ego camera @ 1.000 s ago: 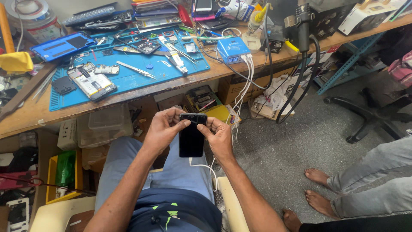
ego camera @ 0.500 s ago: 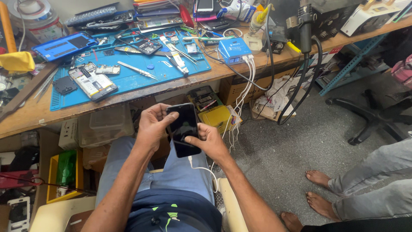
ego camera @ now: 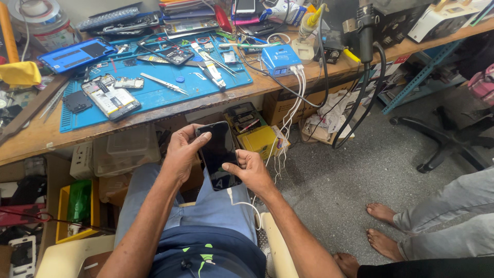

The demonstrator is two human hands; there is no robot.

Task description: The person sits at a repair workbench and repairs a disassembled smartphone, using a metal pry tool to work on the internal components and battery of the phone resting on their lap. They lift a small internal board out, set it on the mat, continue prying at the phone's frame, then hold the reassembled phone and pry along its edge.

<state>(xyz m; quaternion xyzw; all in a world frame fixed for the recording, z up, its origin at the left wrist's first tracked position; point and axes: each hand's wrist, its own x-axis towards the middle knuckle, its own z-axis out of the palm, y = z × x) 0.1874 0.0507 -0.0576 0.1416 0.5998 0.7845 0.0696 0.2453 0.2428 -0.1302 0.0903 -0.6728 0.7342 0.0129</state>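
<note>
Here, seated at the bench [ego camera: 46, 139], the person holds a black smartphone [ego camera: 220, 154] over the lap, between bench edge and knees, screen dark and facing up. Left hand [ego camera: 182, 152] wraps the phone's left edge, thumb lying across the top corner of the glass; grip clenched on the phone, seemingly to steady it. Right hand [ego camera: 250, 172] cups the lower right edge, thumb tip pressing on the screen's side; also grasping the phone. Held low and tilted toward the face, likely for inspecting the glass. A white cable [ego camera: 246, 205] trails near the right wrist; whether it joins the phone I cannot tell.

On the bench: blue work mat [ego camera: 154, 95] carrying an opened phone body [ego camera: 110, 99], tweezers [ego camera: 164, 83] and small parts, all within arm's reach. A blue box [ego camera: 280, 59] with white leads sits at the mat's right. Another person's bare feet [ego camera: 383, 226] rest on the floor, well apart
</note>
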